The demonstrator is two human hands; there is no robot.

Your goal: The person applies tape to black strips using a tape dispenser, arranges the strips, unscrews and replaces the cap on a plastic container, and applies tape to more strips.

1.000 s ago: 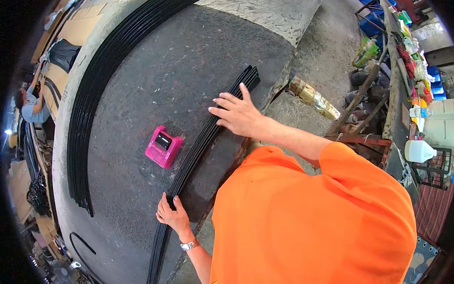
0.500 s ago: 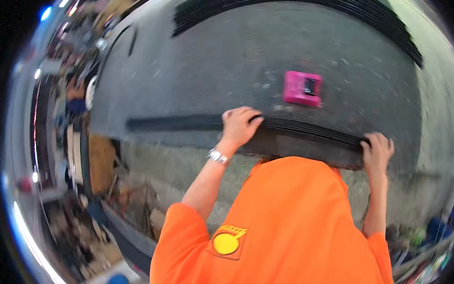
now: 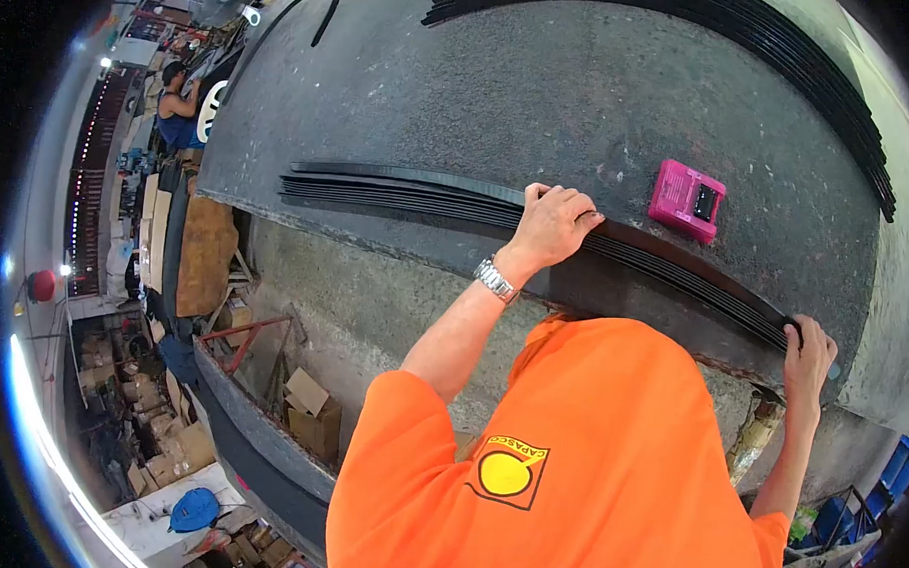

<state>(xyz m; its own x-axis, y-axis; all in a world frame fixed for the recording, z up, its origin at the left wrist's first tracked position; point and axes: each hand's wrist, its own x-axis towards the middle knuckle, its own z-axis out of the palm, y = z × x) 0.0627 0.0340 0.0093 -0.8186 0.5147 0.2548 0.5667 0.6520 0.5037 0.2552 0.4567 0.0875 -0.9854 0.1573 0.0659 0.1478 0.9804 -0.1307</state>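
Observation:
A bundle of long thin black strips (image 3: 402, 198) lies along the near edge of the dark table. My left hand (image 3: 554, 225), with a silver watch at its wrist, grips the top strip near its middle. My right hand (image 3: 810, 359) closes on the right end of that strip. Between my hands the held strip is turned partly on its side, its flat face showing, while the others lie beneath and beside it. A pink device with a small dark window (image 3: 687, 200) sits on the table just beyond the strips.
A larger curved stack of black strips (image 3: 763, 36) spans the far side of the table (image 3: 461, 104). One bent strip (image 3: 326, 17) lies at the far left. Another person (image 3: 177, 104) is at the left background. Cardboard boxes (image 3: 313, 416) stand below, left of me.
The view has swung round toward the left. My left hand has closed on a strip, and my right hand, spread over the bundle earlier, now grips the right end. One strip has tilted up from the others.

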